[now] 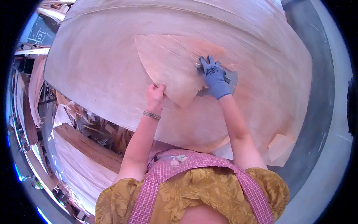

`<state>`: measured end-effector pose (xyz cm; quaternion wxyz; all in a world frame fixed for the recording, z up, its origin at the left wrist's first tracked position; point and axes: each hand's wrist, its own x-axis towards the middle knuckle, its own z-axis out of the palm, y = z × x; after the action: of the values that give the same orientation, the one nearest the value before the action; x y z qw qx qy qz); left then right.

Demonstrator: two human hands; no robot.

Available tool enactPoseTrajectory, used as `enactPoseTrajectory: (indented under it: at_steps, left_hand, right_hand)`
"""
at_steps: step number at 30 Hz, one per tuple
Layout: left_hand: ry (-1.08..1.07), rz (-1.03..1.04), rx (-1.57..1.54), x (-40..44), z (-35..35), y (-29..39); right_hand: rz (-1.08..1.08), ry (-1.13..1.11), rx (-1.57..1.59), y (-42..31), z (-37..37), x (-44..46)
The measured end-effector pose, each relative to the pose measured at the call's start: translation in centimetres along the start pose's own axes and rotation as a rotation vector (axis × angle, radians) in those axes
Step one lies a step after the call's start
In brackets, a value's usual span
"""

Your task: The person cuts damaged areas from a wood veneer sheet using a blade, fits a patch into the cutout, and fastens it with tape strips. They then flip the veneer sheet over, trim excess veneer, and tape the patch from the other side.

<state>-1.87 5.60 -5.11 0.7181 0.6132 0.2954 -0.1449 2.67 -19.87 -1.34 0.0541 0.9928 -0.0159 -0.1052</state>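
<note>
A large pale wood sheet spreads out in front of me. On it lies a smaller, thin piece of veneer with a pointed lower end and a ragged right edge. My left hand, bare with a bracelet at the wrist, pinches the veneer's lower left edge. My right hand, in a blue-grey glove, is closed over a dark tool at the veneer's right side; the tool is mostly hidden under the palm. Beside and below the glove shows a flat grey piece.
Scraps and torn strips lie in a gap at the lower left, next to a stack of sheets. A small loose veneer piece rests near the sheet's lower right corner. Grey floor runs along the right.
</note>
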Motion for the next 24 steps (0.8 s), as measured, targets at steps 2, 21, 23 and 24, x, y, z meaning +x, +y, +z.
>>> enactPoseTrajectory:
  at_steps: [2, 21, 23, 24]
  left_hand:
    - [-0.027, -0.015, -0.012, -1.0, 0.0, 0.5]
    - [0.192, 0.967, 1.106, 2.2, -2.3, 6.5]
    - [0.299, 1.236, 1.264, 6.3, -2.2, 7.0]
    - [0.278, 1.212, 1.325, 8.0, -2.6, 6.6]
  right_hand:
    - [-0.044, 0.041, 0.058, 0.6, 1.2, 0.4]
    - [-0.108, 0.091, 0.33, 1.9, 1.5, 0.5]
    - [-0.165, 0.151, 0.464, 2.7, 2.1, 1.2]
    - [-0.193, 0.176, 0.529, 3.3, 2.2, 1.4]
